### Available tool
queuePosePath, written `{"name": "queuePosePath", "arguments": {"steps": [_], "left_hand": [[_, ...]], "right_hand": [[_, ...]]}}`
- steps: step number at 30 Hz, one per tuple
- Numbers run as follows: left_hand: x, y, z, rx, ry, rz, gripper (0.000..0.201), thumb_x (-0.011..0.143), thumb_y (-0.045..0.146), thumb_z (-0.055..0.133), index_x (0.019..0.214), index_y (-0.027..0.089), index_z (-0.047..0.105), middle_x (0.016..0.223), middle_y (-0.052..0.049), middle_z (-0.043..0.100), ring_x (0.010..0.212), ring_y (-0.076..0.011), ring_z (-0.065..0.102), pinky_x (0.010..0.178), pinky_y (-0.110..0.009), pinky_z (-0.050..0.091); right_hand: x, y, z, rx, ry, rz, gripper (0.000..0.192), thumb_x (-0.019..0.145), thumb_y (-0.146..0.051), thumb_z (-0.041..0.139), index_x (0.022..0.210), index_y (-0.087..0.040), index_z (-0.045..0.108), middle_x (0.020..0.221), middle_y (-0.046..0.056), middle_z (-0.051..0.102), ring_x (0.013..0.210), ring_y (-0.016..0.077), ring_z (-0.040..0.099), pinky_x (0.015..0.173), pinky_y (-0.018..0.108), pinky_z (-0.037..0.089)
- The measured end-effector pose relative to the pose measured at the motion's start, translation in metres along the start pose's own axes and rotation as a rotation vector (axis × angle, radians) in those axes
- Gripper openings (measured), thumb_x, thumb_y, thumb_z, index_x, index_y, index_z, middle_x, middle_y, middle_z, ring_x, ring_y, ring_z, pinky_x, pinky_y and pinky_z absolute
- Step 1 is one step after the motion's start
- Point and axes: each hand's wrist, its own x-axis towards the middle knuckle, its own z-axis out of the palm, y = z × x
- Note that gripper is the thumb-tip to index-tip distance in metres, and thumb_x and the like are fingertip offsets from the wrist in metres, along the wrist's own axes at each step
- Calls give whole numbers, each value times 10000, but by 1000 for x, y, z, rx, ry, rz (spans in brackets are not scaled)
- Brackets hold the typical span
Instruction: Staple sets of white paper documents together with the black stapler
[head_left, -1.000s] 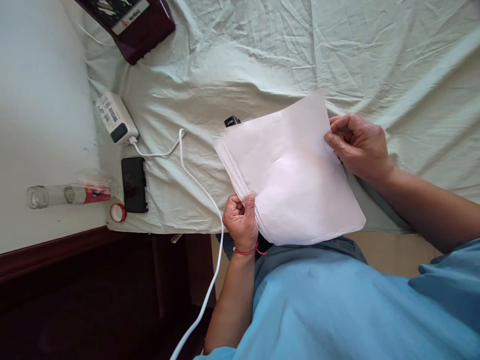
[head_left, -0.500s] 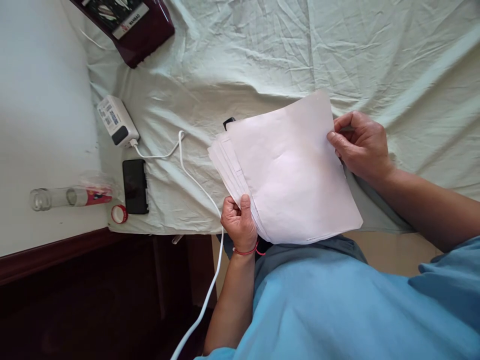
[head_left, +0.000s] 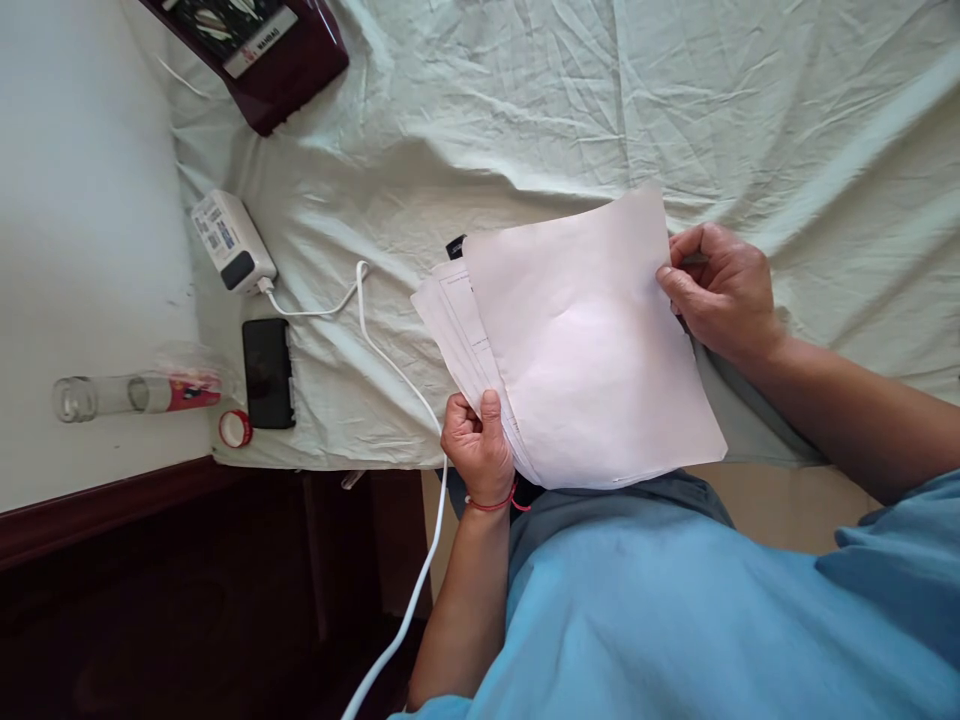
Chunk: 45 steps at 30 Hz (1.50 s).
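My left hand (head_left: 480, 445) is closed on the lower left edge of a fanned stack of papers (head_left: 452, 313), thumb on top. Printed lines show on the sheets at that edge. A blank white sheet (head_left: 585, 340) covers most of the stack, its upper edge slightly curled. At its right edge, my right hand (head_left: 720, 290) pinches the sheet between thumb and bent fingers. The papers are above my lap at the front edge of the cloth-covered surface. A small black object (head_left: 456, 246) peeks out behind the stack's top left; what it is I cannot tell.
A pale green wrinkled cloth (head_left: 525, 100) covers the surface. To the left are a white power adapter (head_left: 232, 240) with a white cable (head_left: 401, 375), a black phone (head_left: 268, 373), a red tape roll (head_left: 235, 428) and a clear glass bottle (head_left: 112, 396). A dark maroon appliance (head_left: 300, 80) stands at the back left.
The top sheet has shifted slightly right with my right hand, baring more of the printed sheets at the left. My left hand stays in place.
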Motion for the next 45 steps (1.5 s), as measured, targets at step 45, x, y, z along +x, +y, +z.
{"name": "queuePosePath", "arguments": {"steps": [45], "left_hand": [[0, -1, 2, -1, 37, 38, 459, 902, 626, 883, 882, 209, 693, 797, 12, 723, 877, -184, 720, 911, -302, 588]], "right_hand": [[0, -4, 2, 11, 87, 33, 400, 772, -246, 873, 725, -250, 476, 1078, 31, 763, 480, 67, 535, 314, 268, 308]]}}
